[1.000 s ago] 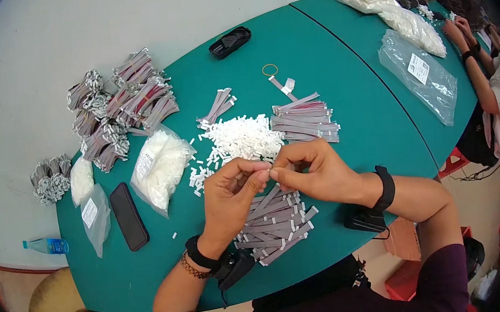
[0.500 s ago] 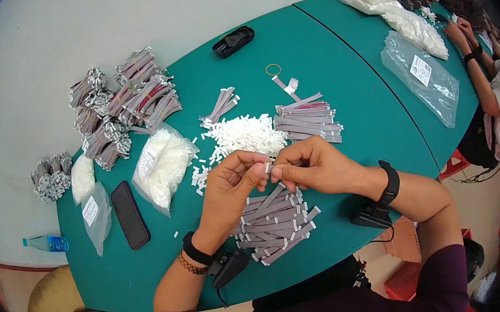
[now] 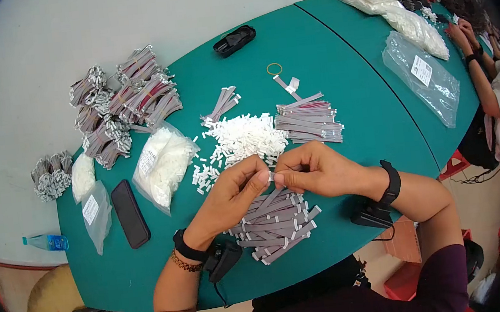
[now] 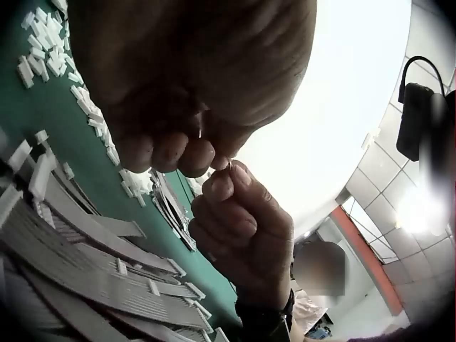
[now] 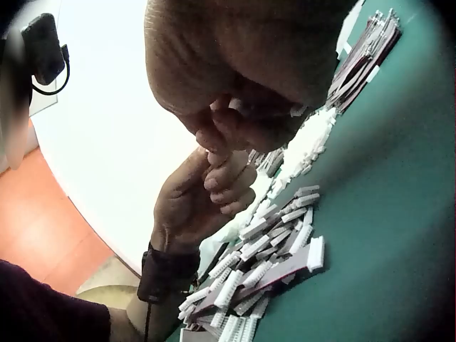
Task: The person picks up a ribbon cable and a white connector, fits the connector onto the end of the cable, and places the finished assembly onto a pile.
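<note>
Over the front of the table, my left hand (image 3: pixel 232 191) and right hand (image 3: pixel 318 170) meet fingertip to fingertip. Between them is a small white connector (image 3: pixel 272 177), pinched by the thumb and forefinger of each hand and mostly covered by them. Below the hands lies a loose pile of short grey ribbon cables (image 3: pixel 276 226) with white connector ends. Just beyond them spreads a heap of small white connector pieces (image 3: pixel 245 138). In the left wrist view the right hand (image 4: pixel 239 221) has its other fingers curled in.
Stacked ribbon cables (image 3: pixel 307 119) lie right of the white heap, a smaller bunch (image 3: pixel 220 105) behind it. Leftward are a bag of white pieces (image 3: pixel 162 165), a phone (image 3: pixel 129 214) and bundled cables (image 3: pixel 143 97). A black case (image 3: pixel 234 40) and rubber band (image 3: pixel 274 69) lie farther back.
The fingertips have shifted slightly down toward the cable pile, and my left wrist has turned and moved a little left. The held piece shows more than a second ago; the piles look unchanged.
</note>
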Demonstrator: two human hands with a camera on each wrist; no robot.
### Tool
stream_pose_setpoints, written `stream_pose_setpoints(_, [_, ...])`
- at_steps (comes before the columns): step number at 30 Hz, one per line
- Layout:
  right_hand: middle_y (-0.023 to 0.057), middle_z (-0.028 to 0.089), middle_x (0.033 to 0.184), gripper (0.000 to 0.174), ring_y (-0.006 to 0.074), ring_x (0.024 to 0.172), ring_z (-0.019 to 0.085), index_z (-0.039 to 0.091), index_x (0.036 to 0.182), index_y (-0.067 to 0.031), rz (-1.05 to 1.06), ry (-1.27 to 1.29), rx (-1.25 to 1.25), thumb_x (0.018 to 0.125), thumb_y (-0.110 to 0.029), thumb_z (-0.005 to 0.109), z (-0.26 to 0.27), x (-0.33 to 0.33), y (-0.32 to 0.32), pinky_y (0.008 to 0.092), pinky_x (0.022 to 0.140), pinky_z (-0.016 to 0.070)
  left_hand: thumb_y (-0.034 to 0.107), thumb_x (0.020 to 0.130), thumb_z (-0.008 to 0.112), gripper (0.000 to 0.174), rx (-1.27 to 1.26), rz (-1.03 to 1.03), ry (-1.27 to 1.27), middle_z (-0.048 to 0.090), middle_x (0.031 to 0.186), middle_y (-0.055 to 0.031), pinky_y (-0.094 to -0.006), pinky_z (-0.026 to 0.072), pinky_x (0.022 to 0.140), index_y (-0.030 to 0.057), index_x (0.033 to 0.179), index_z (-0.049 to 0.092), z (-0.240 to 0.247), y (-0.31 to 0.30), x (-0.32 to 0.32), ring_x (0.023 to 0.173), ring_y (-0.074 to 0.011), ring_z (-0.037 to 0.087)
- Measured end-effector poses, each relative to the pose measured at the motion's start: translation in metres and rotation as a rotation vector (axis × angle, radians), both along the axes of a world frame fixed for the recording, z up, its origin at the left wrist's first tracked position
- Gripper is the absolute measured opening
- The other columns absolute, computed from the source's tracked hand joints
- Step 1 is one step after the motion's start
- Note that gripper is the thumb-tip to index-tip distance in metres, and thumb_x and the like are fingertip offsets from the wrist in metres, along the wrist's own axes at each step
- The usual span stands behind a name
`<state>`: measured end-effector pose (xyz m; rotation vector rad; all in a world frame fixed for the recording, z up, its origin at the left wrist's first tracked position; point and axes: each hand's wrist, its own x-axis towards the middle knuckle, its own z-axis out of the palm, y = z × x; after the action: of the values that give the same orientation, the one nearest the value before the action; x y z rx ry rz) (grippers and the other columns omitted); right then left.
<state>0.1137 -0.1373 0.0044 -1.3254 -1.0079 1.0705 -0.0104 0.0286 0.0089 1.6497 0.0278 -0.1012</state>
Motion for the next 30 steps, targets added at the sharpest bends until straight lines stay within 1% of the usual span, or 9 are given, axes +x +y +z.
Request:
stream_pose_setpoints(2, [-0.0028,0.047,0.058,0.018,0.0029,0.054,0.039,0.057,0.077,0.0002,0.006,-0.001,-0.001,0.089,-0.012,0.052,0.001,-0.001,0.0,0.0233,0.047,0.0312,0.024,0.096,0.045,0.022,0.007,-0.01,0.003,0.039,0.068,0.0043,-0.0194,0.0277,0.053,0.0053,0.085,0.048,-0.003,0.0,-0.001,0.06,-0.0034,0.032])
stream_pose_setpoints(5, [-0.0025,0.044,0.057,0.02,0.0037,0.054,0.036,0.055,0.075,0.0003,-0.028,-0.104,0.017,0.089,-0.014,0.053,0.001,-0.003,-0.001,0.0248,0.046,0.03,0.024,0.096,0.045,0.022,0.0,-0.002,-0.005,0.039,0.069,0.004,-0.0193,0.0276,0.053,0.0054,0.085,0.047,-0.008,-0.001,0.0,0.06,-0.0036,0.032])
stream_pose_setpoints(8, [-0.002,0.043,0.056,0.022,0.0044,0.055,0.035,0.053,0.074,0.0005,-0.03,-0.054,0.029,0.09,-0.015,0.053,-0.001,-0.004,-0.001,0.0257,0.047,0.0297,0.024,0.096,0.045,0.022,0.003,0.008,-0.032,0.039,0.069,0.0041,-0.0193,0.0275,0.053,0.0056,0.085,0.047,-0.009,-0.002,-0.001,0.06,-0.0037,0.032])
stream_pose_setpoints(15, [-0.0012,0.044,0.056,0.024,0.0057,0.054,0.037,0.054,0.074,0.0004,-0.008,-0.137,0.017,0.09,-0.017,0.052,-0.001,-0.003,-0.001,0.0266,0.046,0.0312,0.027,0.097,0.044,0.026,-0.009,-0.031,0.014,0.037,0.068,0.0044,-0.0196,0.0278,0.053,0.0055,0.082,0.047,-0.007,-0.001,-0.001,0.06,-0.0039,0.032])
stream_pose_setpoints(17, [-0.0007,0.045,0.056,0.023,0.0058,0.054,0.038,0.055,0.075,0.0003,-0.006,-0.15,0.019,0.09,-0.018,0.053,-0.002,-0.003,-0.001,0.0266,0.046,0.0318,0.024,0.097,0.043,0.026,0.005,-0.041,0.043,0.035,0.067,0.0036,-0.021,0.0283,0.054,0.0045,0.08,0.045,-0.001,-0.001,-0.002,0.062,-0.0049,0.031])
stream_pose_setpoints(21, [-0.0014,0.046,0.057,0.023,0.0048,0.053,0.039,0.057,0.076,-0.0003,0.022,-0.045,-0.017,0.09,-0.018,0.053,-0.002,-0.003,0.0,0.0255,0.046,0.0323,0.023,0.097,0.042,0.026,0.083,-0.035,0.023,0.034,0.066,0.0024,-0.0223,0.029,0.054,0.0036,0.078,0.044,0.002,-0.002,-0.002,0.062,-0.0062,0.03])
stream_pose_setpoints(24, [-0.0018,0.046,0.058,0.024,0.0044,0.054,0.04,0.058,0.077,0.0001,0.023,-0.004,-0.018,0.091,-0.018,0.053,-0.002,-0.003,-0.001,0.0239,0.047,0.0325,0.026,0.097,0.043,0.027,0.079,-0.043,-0.004,0.038,0.067,0.0043,-0.0207,0.03,0.055,0.0044,0.081,0.048,-0.001,-0.001,-0.002,0.062,-0.0043,0.034])
stream_pose_setpoints(26, [-0.0016,0.046,0.059,0.027,0.0044,0.056,0.04,0.058,0.078,0.0015,0.018,0.007,-0.012,0.093,-0.021,0.053,-0.001,-0.005,-0.002,0.0224,0.051,0.033,0.026,0.097,0.043,0.027,0.065,-0.037,-0.004,0.037,0.067,0.0044,-0.0207,0.0295,0.054,0.0045,0.081,0.048,-0.002,-0.002,-0.002,0.062,-0.0042,0.034])
stream_pose_setpoints(30, [-0.0018,0.047,0.059,0.026,0.0042,0.055,0.04,0.057,0.076,0.0006,0.005,0.013,-0.018,0.092,-0.019,0.053,-0.003,-0.006,-0.003,0.0229,0.048,0.0323,0.026,0.097,0.043,0.026,0.012,-0.043,0.014,0.037,0.066,0.0043,-0.0207,0.0285,0.053,0.0046,0.082,0.047,-0.003,-0.004,-0.002,0.06,-0.0041,0.032])
